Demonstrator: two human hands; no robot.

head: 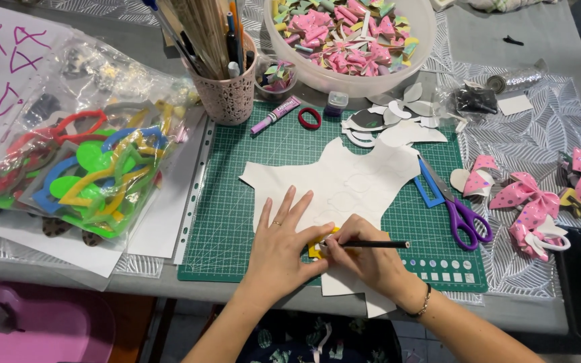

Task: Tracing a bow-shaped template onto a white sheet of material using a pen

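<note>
Both forearms enter from bottom edge, nearest the lens. Left hand [280, 245] lies flat, fingers spread wide, palm pressing a small yellow template [319, 247] onto a white sheet [334, 178]. Right hand [368, 259] is curled tight around a thin black pencil [371, 244], tip at the template's edge; a bead bracelet sits on that wrist. I see only a corner of the template, stiff-looking, rest hidden under fingers. Sheet is matte, smooth, cut to an irregular outline w/ scalloped bites, faint traced curves on it; it rests on a green gridded cutting mat [237, 202], front centre of the grey table.

Right of sheet: purple-handled scissors [462, 215], blades closed, lying beside a blue angular template. Further right, glossy pink bows [529, 198] w/ dots, on a silvery leaf-pattern cloth. Back centre: translucent round tub [351, 40] full of pink/green/yellow cut pieces. Left of it, a perforated pink pen cup [226, 91] w/ pencils and sticks. Far left: clear crinkly plastic bag [82, 161] holding bright foam-like stencils, red, blue, green, yellow. Red hair tie & purple glue stick lie at mat's top edge.
</note>
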